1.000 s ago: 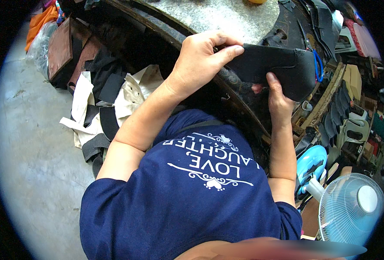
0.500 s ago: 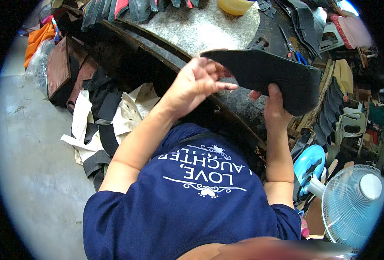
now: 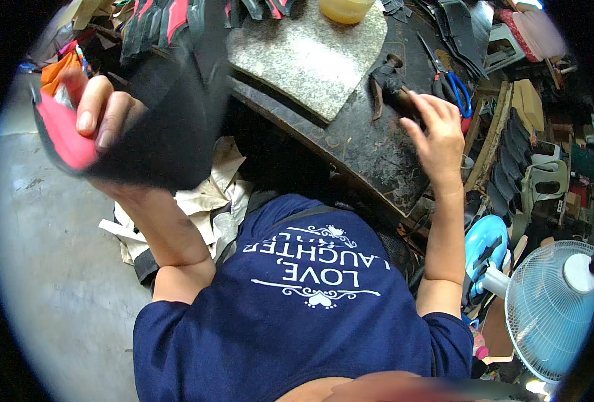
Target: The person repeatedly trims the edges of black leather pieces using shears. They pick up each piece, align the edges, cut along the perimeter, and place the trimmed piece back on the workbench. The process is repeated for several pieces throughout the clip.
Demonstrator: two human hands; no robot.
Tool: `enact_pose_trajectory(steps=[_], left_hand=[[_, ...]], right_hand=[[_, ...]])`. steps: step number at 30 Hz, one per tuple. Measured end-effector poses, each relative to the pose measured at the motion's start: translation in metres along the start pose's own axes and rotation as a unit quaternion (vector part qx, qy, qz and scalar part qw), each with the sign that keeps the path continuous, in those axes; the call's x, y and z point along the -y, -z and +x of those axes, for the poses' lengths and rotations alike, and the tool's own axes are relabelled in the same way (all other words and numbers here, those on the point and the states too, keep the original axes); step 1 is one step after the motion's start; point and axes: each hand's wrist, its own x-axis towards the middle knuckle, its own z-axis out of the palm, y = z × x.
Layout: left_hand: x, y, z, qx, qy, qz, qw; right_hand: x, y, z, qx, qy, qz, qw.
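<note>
My left hand (image 3: 106,117) is raised at the left and closed on a black, curved shoe-upper piece (image 3: 173,127), bent so that its pink inner side shows by the fingers. Motion blurs part of the piece. Over the right part of the dark worktop (image 3: 350,144) is my right hand (image 3: 440,144), its thumb and fingers apart and nothing held. The fingertips are at the handle of a hammer (image 3: 394,84) lying there; whether they touch it I cannot tell. Close by lie scissors with blue handles (image 3: 459,94).
A speckled stone slab (image 3: 283,57) bears a yellowish bowl (image 3: 347,10). Several black pieces with pink linings (image 3: 176,20) line the far left edge. Pale cloth scraps (image 3: 220,194) lie below the table at left. A fan (image 3: 545,308) stands at lower right.
The left hand has carried the black piece leftward and up, bending it to show pink. My right hand has let go of it and moved beside the hammer, which now shows more fully.
</note>
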Motion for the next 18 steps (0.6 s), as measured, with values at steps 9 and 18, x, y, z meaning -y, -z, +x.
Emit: enact_pose_trajectory(steps=[9, 18], left_hand=[[0.108, 0.026, 0.029, -0.048, 0.234, 0.722, 0.650], [0.125, 0.054, 0.024, -0.061, 0.241, 0.748, 0.616]], right_hand=[[-0.028, -0.020, 0.000, -0.033, -0.110, 0.065, 0.991], [0.043, -0.006, 0.044, -0.072, -0.098, 0.313, 0.942]])
